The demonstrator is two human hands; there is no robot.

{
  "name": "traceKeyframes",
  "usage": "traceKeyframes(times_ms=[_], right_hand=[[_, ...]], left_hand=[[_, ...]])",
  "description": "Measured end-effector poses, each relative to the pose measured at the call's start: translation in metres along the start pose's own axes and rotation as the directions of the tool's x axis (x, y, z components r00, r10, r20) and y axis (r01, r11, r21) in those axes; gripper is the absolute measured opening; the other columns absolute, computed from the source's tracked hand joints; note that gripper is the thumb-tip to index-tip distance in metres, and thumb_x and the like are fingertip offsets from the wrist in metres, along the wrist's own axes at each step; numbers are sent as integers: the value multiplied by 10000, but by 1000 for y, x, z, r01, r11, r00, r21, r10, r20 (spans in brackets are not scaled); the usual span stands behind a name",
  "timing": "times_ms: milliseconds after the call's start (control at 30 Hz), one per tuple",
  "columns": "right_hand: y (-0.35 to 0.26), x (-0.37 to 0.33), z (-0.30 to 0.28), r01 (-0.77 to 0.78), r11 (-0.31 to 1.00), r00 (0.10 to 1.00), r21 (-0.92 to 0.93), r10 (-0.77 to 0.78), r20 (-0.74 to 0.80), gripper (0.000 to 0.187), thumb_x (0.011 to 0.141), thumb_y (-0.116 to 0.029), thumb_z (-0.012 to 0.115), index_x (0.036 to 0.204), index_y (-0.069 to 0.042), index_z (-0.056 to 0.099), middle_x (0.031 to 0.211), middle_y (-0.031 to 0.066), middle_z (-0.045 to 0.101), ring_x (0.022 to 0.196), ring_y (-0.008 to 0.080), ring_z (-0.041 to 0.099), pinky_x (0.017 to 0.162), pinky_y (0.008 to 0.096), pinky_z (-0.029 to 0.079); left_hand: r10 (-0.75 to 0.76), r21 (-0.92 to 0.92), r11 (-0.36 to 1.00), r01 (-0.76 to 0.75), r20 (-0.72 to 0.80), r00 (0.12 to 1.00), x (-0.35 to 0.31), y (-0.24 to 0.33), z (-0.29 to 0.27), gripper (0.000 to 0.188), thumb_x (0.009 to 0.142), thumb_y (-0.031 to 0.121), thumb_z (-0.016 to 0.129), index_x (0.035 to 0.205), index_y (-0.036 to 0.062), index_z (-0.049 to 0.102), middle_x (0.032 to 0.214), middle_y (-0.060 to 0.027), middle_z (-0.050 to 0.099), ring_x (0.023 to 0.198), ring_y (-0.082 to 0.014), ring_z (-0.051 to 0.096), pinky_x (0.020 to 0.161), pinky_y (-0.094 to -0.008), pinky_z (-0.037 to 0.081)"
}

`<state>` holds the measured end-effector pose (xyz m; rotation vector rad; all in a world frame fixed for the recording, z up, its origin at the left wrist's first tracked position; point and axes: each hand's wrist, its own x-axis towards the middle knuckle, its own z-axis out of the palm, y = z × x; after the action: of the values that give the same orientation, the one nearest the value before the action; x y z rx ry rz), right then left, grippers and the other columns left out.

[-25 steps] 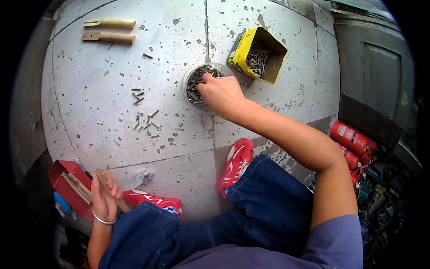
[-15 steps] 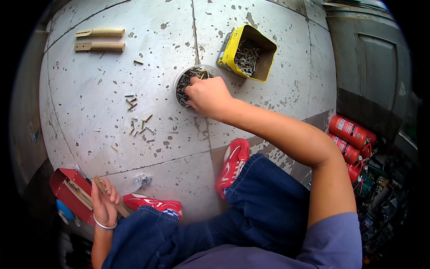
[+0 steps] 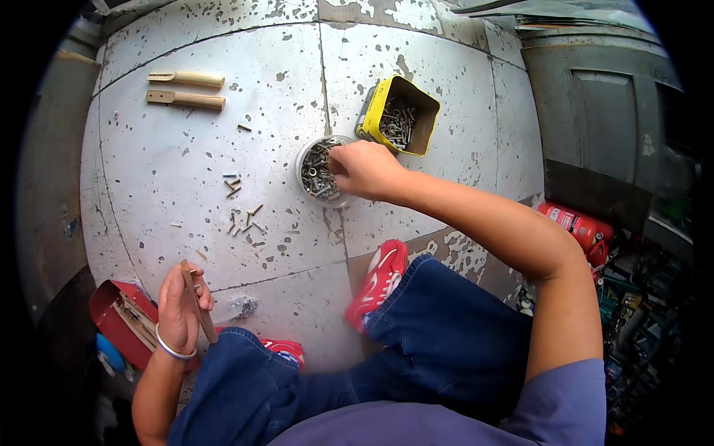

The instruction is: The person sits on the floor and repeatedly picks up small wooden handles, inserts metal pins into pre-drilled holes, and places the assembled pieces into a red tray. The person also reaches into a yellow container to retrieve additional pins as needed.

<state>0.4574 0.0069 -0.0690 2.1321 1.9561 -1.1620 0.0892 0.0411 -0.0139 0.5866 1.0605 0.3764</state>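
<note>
My right hand (image 3: 366, 169) reaches out over a round clear container (image 3: 314, 171) full of small metal screws, fingertips curled at its right rim; whether they pinch a screw I cannot tell. Just behind it stands a yellow square tin (image 3: 401, 115) with more screws. My left hand (image 3: 181, 308) is down by my knee, shut on a thin wooden stick (image 3: 198, 301) held upright. Loose screws (image 3: 243, 215) lie scattered on the pale floor between the two hands.
Two wooden handles (image 3: 186, 89) lie side by side at the far left. A red toolbox (image 3: 119, 320) sits open by my left wrist. My red shoes (image 3: 379, 279) rest on the floor. Red cylinders (image 3: 576, 223) and clutter are at the right.
The view has shifted slightly. My right hand has stayed at the round container, fingers working at its rim. My left hand still holds the stick.
</note>
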Motion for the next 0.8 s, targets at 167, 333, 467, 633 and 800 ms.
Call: traceKeyframes(times_ms=[167,333,467,633,800], right_hand=[[12,-24,-29,-4,991,1000,130,2,16,187,762,-61,608,943,-15,622,794,145,661,738,273,653,675,357,507],[-39,-32,-45,-116,670,993,734,94,71,177,873,-86,594,1013,16,628,800,69,663,722,111,637,619,266,517],[-66,-42,19,-133,59,991,989,11,132,199,913,-127,584,1041,25,567,881,87,642,766,126,631,616,251,520],[-94,-19,71,-307,-346,951,887,-156,268,168,908,-156,601,983,-21,535,801,50,618,669,101,600,590,235,515],[-93,-1,77,-438,-282,889,853,-278,364,156,912,-165,598,975,-36,536,760,22,608,614,79,582,575,228,505]], left_hand=[[-124,259,961,93,107,986,35,32,23,409,955,412,451,994,13,533,744,-21,483,590,-93,476,568,-251,428],[-145,239,966,95,204,968,75,32,62,366,952,395,471,991,36,531,806,-31,482,585,-104,463,554,-260,416],[-23,-115,993,41,160,987,81,10,92,330,972,352,440,995,37,534,928,-60,532,658,-121,500,590,-274,421],[42,-233,972,-33,33,999,58,-2,76,345,973,361,427,976,33,535,1015,-103,568,725,-144,549,607,-267,449],[14,-218,975,-34,-90,996,45,-12,68,319,972,340,432,984,35,527,918,-90,585,731,-144,554,631,-275,461]])
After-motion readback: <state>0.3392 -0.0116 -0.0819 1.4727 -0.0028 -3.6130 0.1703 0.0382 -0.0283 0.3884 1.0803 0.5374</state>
